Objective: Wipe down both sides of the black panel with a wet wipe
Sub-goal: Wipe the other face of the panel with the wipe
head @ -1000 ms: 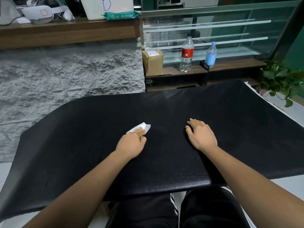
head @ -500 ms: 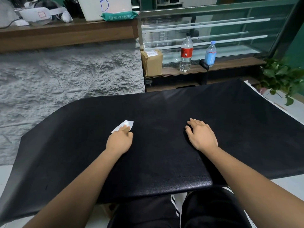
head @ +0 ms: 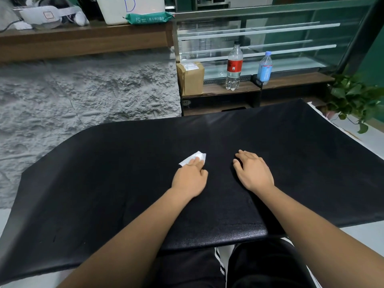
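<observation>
A large black panel (head: pixel 301 154) lies flat across my lap and fills the middle of the view. A small white wet wipe (head: pixel 192 158) lies on its top face near the centre. My left hand (head: pixel 190 180) presses the wipe down with straight fingers, and only the wipe's far end shows past the fingertips. My right hand (head: pixel 252 171) rests flat on the panel a little to the right, fingers spread, holding nothing. The panel's underside is hidden.
A rough grey stone wall (head: pixel 89 94) stands beyond the panel's left part. A wooden shelf holds a green wipe pack (head: pixel 148 18). A cardboard box (head: pixel 191 77), two bottles (head: pixel 234 66) and a glass display case are ahead. A potted plant (head: pixel 355 96) stands far right.
My left hand slid the wipe to the left across the panel, then back to the right, ending closer to my right hand. The right hand stayed in place.
</observation>
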Demonstrator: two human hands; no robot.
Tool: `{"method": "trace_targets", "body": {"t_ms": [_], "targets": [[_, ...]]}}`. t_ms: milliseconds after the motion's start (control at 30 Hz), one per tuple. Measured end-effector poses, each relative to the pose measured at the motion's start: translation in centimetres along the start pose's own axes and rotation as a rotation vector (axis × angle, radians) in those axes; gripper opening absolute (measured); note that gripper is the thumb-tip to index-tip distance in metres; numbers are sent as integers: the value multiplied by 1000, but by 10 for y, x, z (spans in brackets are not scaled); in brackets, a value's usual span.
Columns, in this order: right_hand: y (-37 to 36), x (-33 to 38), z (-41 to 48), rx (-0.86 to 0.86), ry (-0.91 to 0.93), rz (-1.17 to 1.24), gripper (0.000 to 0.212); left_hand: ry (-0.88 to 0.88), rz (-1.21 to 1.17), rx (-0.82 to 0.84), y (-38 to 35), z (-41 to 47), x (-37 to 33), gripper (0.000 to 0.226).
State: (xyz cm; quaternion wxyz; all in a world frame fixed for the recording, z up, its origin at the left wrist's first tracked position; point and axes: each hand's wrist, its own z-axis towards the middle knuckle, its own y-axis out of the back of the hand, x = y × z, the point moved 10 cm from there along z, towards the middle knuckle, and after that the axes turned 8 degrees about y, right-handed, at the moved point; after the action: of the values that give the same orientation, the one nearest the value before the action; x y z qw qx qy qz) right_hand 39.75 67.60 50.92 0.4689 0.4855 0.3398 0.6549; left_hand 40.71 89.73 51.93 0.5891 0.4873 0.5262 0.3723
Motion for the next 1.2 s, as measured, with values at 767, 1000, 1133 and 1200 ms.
{"method": "trace_targets", "body": {"t_ms": [767,1000,1133,1200], "targets": [[1,0,-1,-9,3,-10,46,137,-72,-2,24,38,113,49],[1,2,-1,-13,9,-28,44,269,12,-49,42,47,173,41],[2,3,-1,-18,12,-36,43,304,15,-70,38,50,169,38],[2,3,-1,-21,11,-37,43,310,15,-83,35,52,162,40]]}}
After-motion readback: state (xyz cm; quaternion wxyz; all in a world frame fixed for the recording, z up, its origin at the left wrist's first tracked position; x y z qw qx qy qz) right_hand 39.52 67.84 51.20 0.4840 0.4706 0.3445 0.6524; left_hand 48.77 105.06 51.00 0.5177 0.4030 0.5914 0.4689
